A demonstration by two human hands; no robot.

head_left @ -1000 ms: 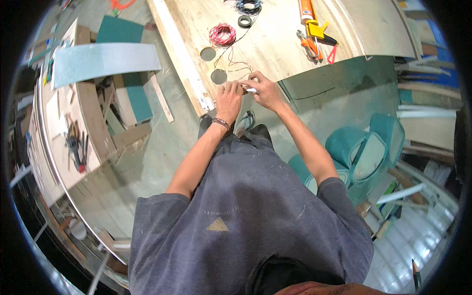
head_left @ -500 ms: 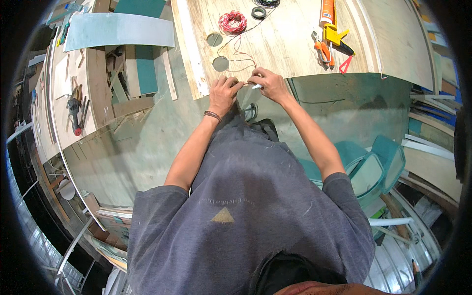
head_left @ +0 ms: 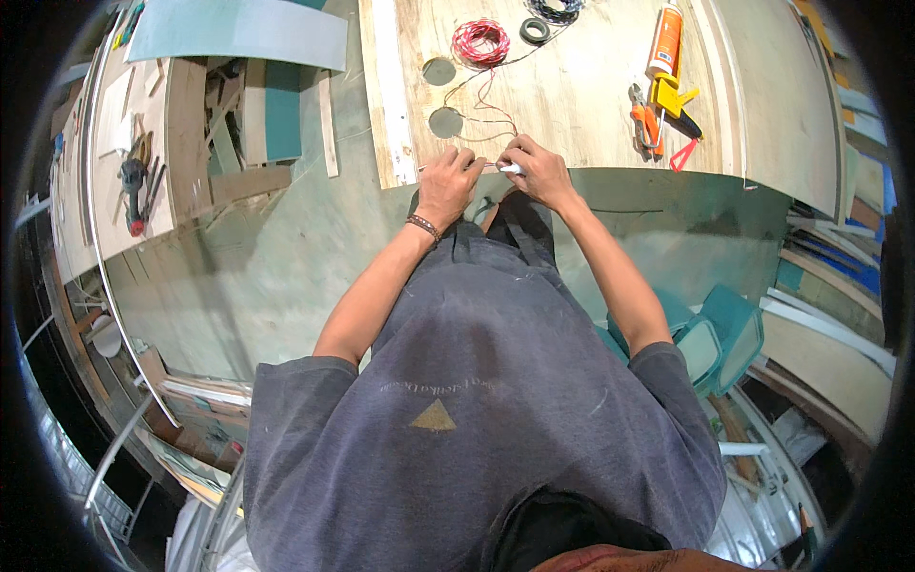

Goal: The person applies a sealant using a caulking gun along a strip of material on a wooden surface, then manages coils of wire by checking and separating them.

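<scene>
Both my hands are at the near edge of the wooden board (head_left: 562, 129). My left hand (head_left: 448, 188) is closed, pinching a thin wire (head_left: 491, 165) that spans the short gap between my fingertips. In my right hand (head_left: 539, 175) a small white piece (head_left: 512, 169) sticks out between closed fingers, close to the same wire. Its kind cannot be made out; it may be a small tube or a pen-like thing. Thin wires run from my fingers over the board toward a red-and-white wire coil (head_left: 481, 43) and a black-and-white wire coil (head_left: 556, 9).
A black tape roll (head_left: 535, 31) lies beside the coils, near two round holes, one being the nearer hole (head_left: 445, 122). Orange-handled pliers (head_left: 646, 122) and a yellow caulking gun (head_left: 674, 95) lie at right. A power tool (head_left: 133, 195) rests on the left bench; teal chairs (head_left: 720, 334) stand behind right.
The view has shifted, so the board and tools appear farther right and slightly lower. My hands stay at the board's edge on the wire, with the gap between them slightly wider.
</scene>
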